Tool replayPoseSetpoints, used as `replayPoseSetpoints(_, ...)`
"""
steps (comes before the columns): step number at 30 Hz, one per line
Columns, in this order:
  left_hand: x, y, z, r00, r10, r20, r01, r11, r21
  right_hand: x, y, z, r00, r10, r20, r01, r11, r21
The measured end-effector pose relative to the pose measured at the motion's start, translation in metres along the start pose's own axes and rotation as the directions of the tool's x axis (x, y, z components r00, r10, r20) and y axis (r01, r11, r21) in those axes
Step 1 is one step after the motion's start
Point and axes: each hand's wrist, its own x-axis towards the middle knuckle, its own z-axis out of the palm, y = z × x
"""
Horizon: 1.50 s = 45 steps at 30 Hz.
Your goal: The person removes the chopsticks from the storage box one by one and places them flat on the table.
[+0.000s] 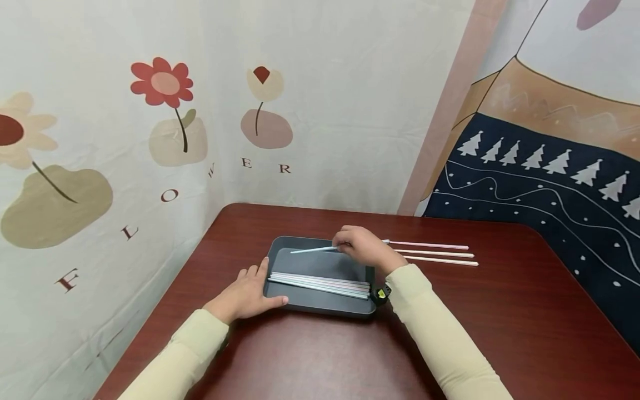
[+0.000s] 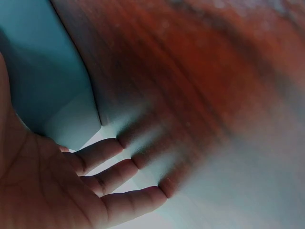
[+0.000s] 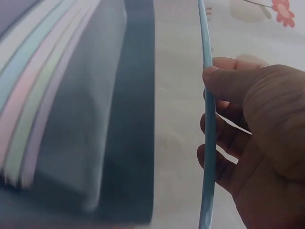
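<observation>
A dark grey rectangular tray (image 1: 320,306) lies on the table, with several pastel straws (image 1: 320,284) side by side along its near half. My left hand (image 1: 244,295) rests against the tray's left end, fingers spread and thumb along the near rim. In the left wrist view its fingers stretch beside the tray corner (image 2: 57,71). Over the tray's far side, my right hand (image 1: 364,245) pinches a light-blue straw (image 1: 307,250) between thumb and fingers. The right wrist view shows this straw (image 3: 208,138) running lengthwise across the fingertips, raised above the tray.
Three pale straws lie on the table right of the tray, a pink straw (image 1: 430,245) farthest back. The reddish-brown table (image 1: 320,361) meets a flower-printed curtain (image 1: 340,139) at the back. A dark tree-patterned cloth (image 1: 525,189) hangs to the right.
</observation>
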Motion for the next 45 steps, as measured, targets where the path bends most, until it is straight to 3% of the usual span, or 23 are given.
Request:
replayPoseSetpoints(9, -0.002, 0.000, -0.002, 1.000, -0.003, -0.002, 0.003, 1.000, 0.003, -0.036, 0.026, -0.016, 0.996, 0.070, -0.063, -0.070, 0.998, 0.003)
replayPoseSetpoints(19, 0.000, 0.001, -0.001, 1.000, 0.005, -0.007, -0.005, 1.000, 0.004, -0.091, 0.060, -0.032, 0.974, 0.200, -0.104, -0.203, 0.979, -0.012)
replayPoseSetpoints(31, 0.000, 0.000, 0.001, 1.000, 0.012, -0.011, -0.012, 1.000, 0.011, -0.148, 0.087, -0.044, 0.961, 0.235, -0.143, -0.249, 0.964, -0.089)
replayPoseSetpoints(45, -0.001, 0.000, 0.000, 1.000, 0.021, -0.011, -0.021, 1.000, 0.013, -0.175, 0.109, -0.039, 0.956, 0.282, -0.084, -0.291, 0.949, -0.118)
